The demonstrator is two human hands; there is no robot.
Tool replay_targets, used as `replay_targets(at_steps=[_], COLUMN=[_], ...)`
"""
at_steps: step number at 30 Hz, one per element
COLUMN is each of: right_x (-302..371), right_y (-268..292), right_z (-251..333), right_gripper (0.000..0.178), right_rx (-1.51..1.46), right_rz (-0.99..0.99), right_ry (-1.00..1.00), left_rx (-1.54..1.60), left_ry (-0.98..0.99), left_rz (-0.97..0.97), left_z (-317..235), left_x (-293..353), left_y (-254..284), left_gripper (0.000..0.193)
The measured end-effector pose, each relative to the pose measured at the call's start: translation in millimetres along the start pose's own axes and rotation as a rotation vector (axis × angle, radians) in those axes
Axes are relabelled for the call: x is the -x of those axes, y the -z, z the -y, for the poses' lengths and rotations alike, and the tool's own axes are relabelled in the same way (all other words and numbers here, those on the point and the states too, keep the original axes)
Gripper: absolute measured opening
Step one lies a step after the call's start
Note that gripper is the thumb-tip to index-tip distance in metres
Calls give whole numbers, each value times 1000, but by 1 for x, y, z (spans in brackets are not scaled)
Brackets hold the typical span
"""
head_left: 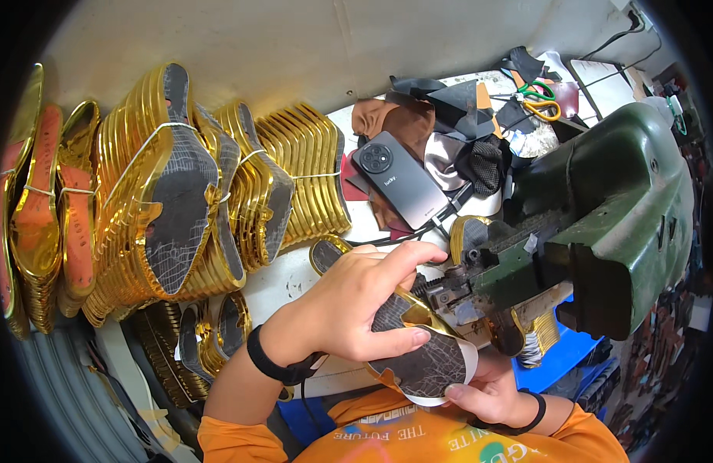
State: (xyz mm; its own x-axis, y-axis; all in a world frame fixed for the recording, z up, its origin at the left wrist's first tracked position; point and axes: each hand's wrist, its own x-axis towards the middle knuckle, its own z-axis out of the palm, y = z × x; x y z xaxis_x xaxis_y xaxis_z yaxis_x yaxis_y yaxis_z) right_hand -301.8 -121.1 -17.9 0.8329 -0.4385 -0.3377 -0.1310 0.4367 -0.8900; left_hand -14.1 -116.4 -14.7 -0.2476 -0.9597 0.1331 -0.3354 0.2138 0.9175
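Pinching a gold-edged insole (430, 359) against the green machine (603, 224), my left hand (348, 305) clamped its top and my right hand (487, 393) gripped underneath, fingers closed; they risked slipping into what looked like the feed; the phone (399, 179) and stacked gold insoles (179, 185) crowded the table, leaving little room.

Glossy gold-foil insole (426, 347) — matt grey cracked face.

Orange tee w/ printed front, orange sleeves, black wristband on each wrist, bare hands (356, 305)
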Motion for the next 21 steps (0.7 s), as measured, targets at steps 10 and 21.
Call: replay_targets(at_steps=[10, 21], right_x=[-4, -23], right_y=[-6, -14], right_z=[13, 21], right_gripper=[25, 16], right_rx=[-128, -81], right_rz=[-143, -195], right_ry=[-62, -95], left_rx=[-35, 24], left_ry=[32, 87], left_rz=[-78, -97], left_z=[0, 2], left_x=[1, 6], left_y=[-1, 12], left_gripper=[60, 42])
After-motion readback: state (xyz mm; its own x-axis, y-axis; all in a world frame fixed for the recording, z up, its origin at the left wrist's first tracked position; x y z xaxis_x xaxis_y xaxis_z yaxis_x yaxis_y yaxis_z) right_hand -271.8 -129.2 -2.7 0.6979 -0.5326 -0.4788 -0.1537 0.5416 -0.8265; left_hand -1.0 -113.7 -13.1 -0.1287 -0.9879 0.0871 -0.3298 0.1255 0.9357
